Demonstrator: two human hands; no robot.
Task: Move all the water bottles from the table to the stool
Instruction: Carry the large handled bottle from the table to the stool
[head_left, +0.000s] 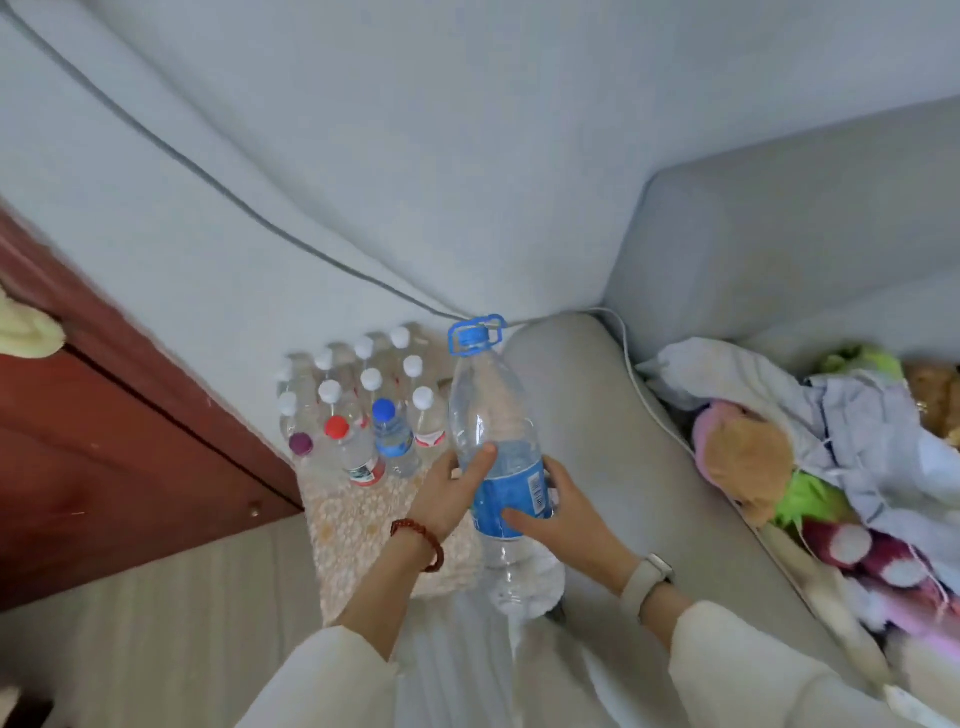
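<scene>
Far left of the frame, a reddish-brown wooden cabinet (104, 441) runs along the wall. Just right of it, at centre-left, small water bottles (363, 410) stand packed together on the stool's speckled cushion (363, 525) — mostly white caps, one purple, one red, one blue in the front row. Now my left hand (449, 493), beaded bracelet (418, 543) on the wrist, is wrapped on the left side of the big bottle (498, 452), thumb pressed across the clear plastic above the blue label. That large bottle sits upright at centre frame, blue cap and carry handle on top, its base low beside the cushion's right edge. My right hand (558, 519), pale watch (644, 577) on the wrist, clamps the label from the right. Far right, plush toys (779, 467) and crumpled cloth lie on the grey sofa (779, 249).
</scene>
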